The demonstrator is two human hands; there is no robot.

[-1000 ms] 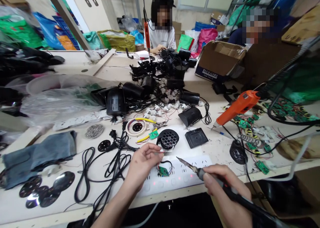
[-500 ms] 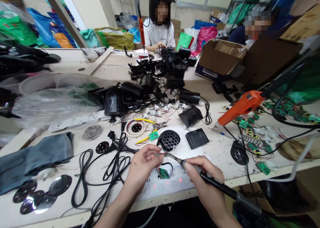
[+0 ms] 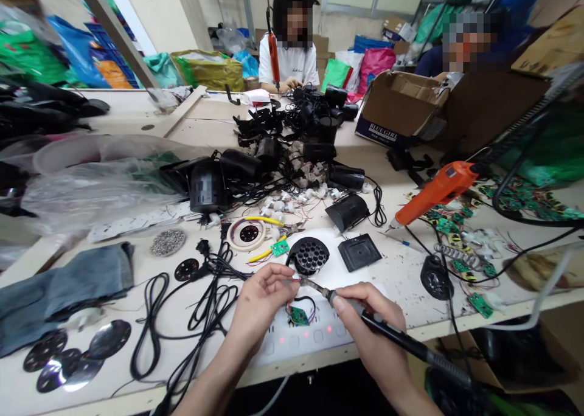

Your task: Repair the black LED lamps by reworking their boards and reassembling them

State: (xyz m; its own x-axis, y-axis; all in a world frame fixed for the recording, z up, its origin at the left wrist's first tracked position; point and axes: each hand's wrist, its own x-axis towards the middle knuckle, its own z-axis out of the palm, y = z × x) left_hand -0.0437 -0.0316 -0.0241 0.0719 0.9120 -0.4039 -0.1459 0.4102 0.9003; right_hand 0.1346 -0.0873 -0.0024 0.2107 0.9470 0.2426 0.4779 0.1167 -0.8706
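My right hand (image 3: 371, 318) is wrapped round the black handle of a soldering iron (image 3: 396, 337), whose metal tip points left to the fingertips of my left hand (image 3: 269, 288). Those fingers are pinched on a small part with thin wires, too small to make out. Just below hangs or lies a green circuit board (image 3: 298, 315) with looped red and black wires, over a white power strip (image 3: 314, 337) with red lights. A round black honeycomb part (image 3: 310, 255) lies beyond my fingertips, and a black square cover (image 3: 359, 252) is to its right.
An orange electric screwdriver (image 3: 435, 194) hangs at the right near circuit boards (image 3: 481, 306). Black cords (image 3: 214, 300), yellow-handled pliers (image 3: 269, 221) and a grey cloth (image 3: 68, 288) lie left. Black housings (image 3: 207, 185) are piled beyond. Two people sit across the table.
The soldering iron and my right hand have shifted slightly left. The orange screwdriver at the right moved a little left, and the far one by the person moved right. My left hand looks unchanged.
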